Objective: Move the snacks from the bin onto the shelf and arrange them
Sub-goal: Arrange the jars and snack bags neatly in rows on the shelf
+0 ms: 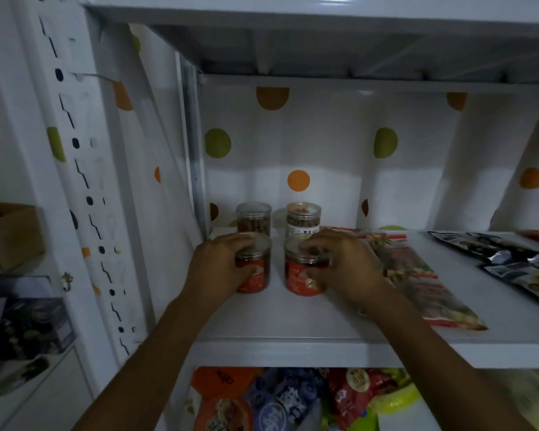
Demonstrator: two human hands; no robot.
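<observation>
Head view is showing the left grip (221,265) curling around a red-labelled clear plastic jar (255,276) and the right grip (346,269) clasping a second red-labelled jar (299,279) on the white shelf (293,318). Two similar jars (253,216) are standing just beyond both grips. The colourful snack packets (293,399) below them are seemingly waiting to be shelved.

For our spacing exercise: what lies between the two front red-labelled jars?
Head view: only a bare strip of shelf separates the left jar and right jar.

The jars (301,281) in the left hand (220,269) and right hand (346,269) are showing clear, glossy plastic. The shelf (293,318) beneath them is looking like smooth painted metal; pouches (417,275) beside the right hand are gleaming glossily.
</observation>
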